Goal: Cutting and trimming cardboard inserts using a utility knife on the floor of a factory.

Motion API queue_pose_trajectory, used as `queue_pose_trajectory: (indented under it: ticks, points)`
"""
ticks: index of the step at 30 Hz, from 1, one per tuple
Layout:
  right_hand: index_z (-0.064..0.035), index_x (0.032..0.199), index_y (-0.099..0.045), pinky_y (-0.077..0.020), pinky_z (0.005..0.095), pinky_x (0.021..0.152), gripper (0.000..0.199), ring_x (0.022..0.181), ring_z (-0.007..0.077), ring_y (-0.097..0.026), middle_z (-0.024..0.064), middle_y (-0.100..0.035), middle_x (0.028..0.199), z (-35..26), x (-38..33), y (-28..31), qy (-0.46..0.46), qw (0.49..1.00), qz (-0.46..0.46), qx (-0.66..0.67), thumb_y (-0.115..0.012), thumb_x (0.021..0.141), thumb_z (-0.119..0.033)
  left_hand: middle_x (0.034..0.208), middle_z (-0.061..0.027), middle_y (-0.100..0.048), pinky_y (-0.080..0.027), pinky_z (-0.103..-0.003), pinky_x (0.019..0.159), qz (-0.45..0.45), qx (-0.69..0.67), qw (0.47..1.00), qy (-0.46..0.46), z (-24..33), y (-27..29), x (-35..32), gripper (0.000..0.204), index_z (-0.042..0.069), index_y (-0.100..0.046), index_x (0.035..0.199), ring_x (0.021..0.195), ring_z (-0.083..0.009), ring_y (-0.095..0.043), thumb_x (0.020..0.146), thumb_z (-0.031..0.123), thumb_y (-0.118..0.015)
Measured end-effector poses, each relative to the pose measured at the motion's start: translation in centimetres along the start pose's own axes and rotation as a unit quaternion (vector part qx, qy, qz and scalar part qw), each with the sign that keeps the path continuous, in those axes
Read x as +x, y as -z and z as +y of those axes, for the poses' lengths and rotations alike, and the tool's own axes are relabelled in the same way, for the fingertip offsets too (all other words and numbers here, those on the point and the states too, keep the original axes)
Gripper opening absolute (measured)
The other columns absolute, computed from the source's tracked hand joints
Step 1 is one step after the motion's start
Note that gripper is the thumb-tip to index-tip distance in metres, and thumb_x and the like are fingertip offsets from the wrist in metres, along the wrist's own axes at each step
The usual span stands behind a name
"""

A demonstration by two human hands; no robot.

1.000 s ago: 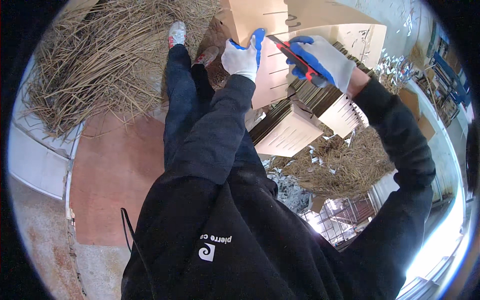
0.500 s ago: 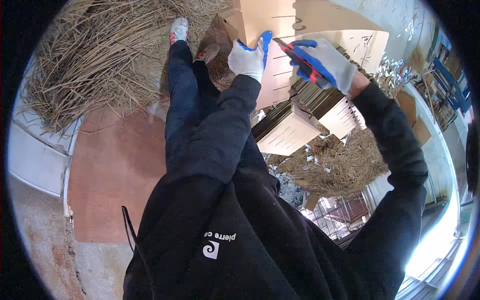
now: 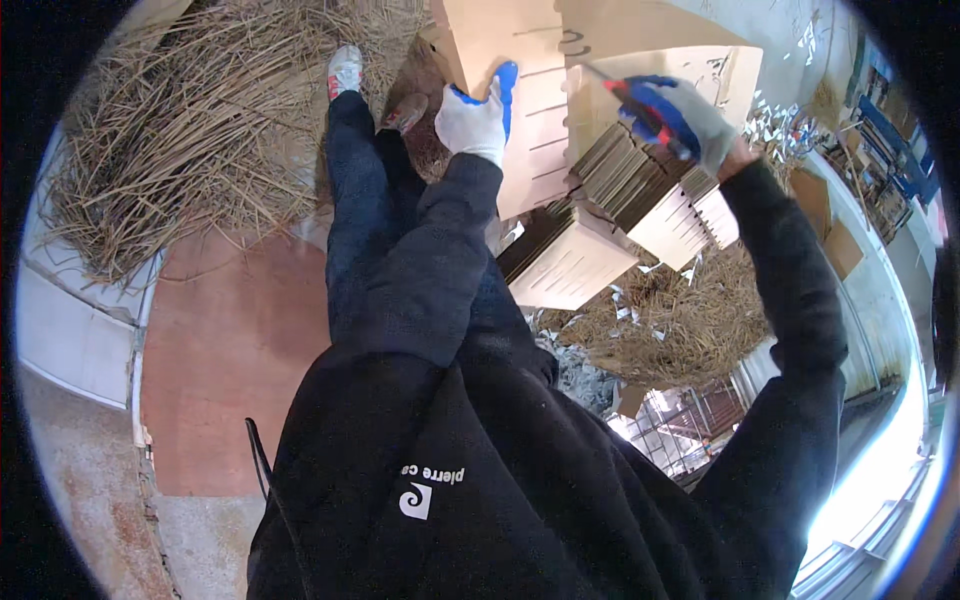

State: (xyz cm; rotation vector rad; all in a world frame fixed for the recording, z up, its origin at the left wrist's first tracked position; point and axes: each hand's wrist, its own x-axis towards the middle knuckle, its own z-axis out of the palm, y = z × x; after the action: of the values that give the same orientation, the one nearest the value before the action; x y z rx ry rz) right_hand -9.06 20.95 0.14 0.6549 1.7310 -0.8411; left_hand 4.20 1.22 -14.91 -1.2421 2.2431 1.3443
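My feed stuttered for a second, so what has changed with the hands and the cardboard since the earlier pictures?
Little changed. The right hand, with its grip on the red-handled cutter, shifted slightly rightward across the cardboard sheet. The left hand stayed pressed flat on the sheet. The stacks of cut cardboard pieces and the straw piles lie as before.

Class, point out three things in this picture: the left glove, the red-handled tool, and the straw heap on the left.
Left glove (image 3: 470,125), head view, back of the hand.
Red-handled tool (image 3: 640,108), head view, its handle in the right hand.
Straw heap (image 3: 190,130), head view, middle of the pile.
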Motion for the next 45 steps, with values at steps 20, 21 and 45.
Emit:
queue_pose_trajectory:
  ticks: [20, 21, 45]
  points:
    - [0.0031, 0.133, -0.057, -0.0529, 0.0246, 0.062, 0.045, 0.076, 0.0112, -0.066, 0.0050, -0.067, 0.096, -0.8, -12.0, -6.6, 0.234, 0.941, 0.049, 0.240, -0.067, 0.096, -0.021, 0.111, -0.0126, -0.068, -0.058, -0.050, 0.084, -0.395, -0.598, 0.676, 0.172, 3.5, 10.1, 3.8, 0.081, 0.011, -0.057, 0.132, 0.095, -0.0324, -0.068, 0.089, 0.078, -0.048]
    - [0.0036, 0.132, -0.056, -0.0535, 0.0249, 0.063, 0.045, 0.077, 0.0119, -0.067, 0.0056, -0.068, 0.097, -0.9, -12.7, -7.0, 0.256, 0.933, 0.045, 0.248, -0.067, 0.096, -0.020, 0.107, -0.0118, -0.069, -0.058, -0.050, 0.080, -0.416, -0.597, 0.664, 0.173, 3.6, 10.4, 4.0, 0.083, 0.011, -0.058, 0.130, 0.091, -0.0326, -0.068, 0.087, 0.081, -0.048]
    - [0.0008, 0.119, -0.068, -0.0559, 0.0267, 0.074, 0.040, 0.078, 0.0107, -0.071, 0.0082, -0.076, 0.087, -4.8, -22.0, -11.8, 0.594, 0.714, 0.349, 0.124, -0.079, 0.081, -0.006, 0.120, -0.0101, -0.067, -0.054, -0.035, 0.093, -0.303, -0.385, 0.839, -0.236, 15.7, 21.9, -4.0, 0.064, -0.002, -0.059, 0.129, 0.106, -0.0189, -0.066, 0.099, 0.054, -0.057]
